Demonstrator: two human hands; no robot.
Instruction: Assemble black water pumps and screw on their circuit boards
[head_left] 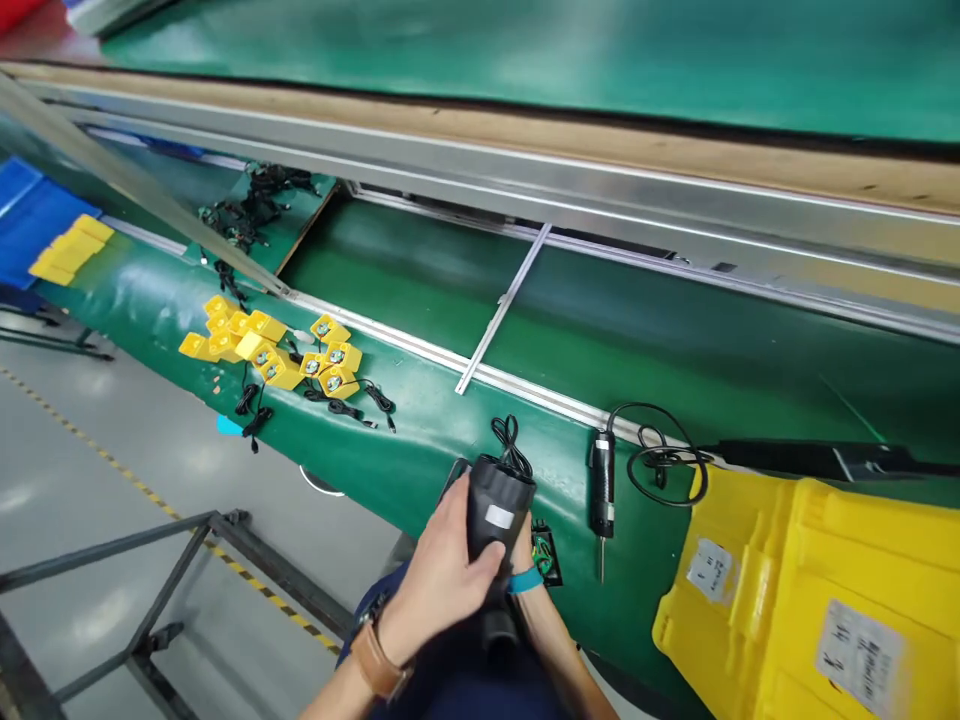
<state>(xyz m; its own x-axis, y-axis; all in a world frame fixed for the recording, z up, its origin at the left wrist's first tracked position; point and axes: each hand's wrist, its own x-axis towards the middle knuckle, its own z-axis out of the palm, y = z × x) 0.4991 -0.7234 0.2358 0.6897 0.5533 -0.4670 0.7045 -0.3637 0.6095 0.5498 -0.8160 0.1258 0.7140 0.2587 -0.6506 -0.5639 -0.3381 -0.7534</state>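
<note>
A black cylindrical device [495, 520] with a white label and a wide ribbed end is held upright in front of my body. My left hand [450, 555], a brown strap on its wrist, wraps round its near left side with the thumb across the front. My right hand [523, 560], with a teal band on the wrist, grips the far right side and is mostly hidden behind the device. A coiled black cable [512, 440] shows at the wide end. Just right of my right hand lies a small black tray with green parts [546, 552].
An electric screwdriver [602, 480] with its cord lies on the green bench [420, 450]. Yellow bins [780, 600] stand at right. Several yellow housings [279, 370] with black cables sit at left. A shelf edge [480, 135] crosses above; a metal frame [172, 580] stands on the floor.
</note>
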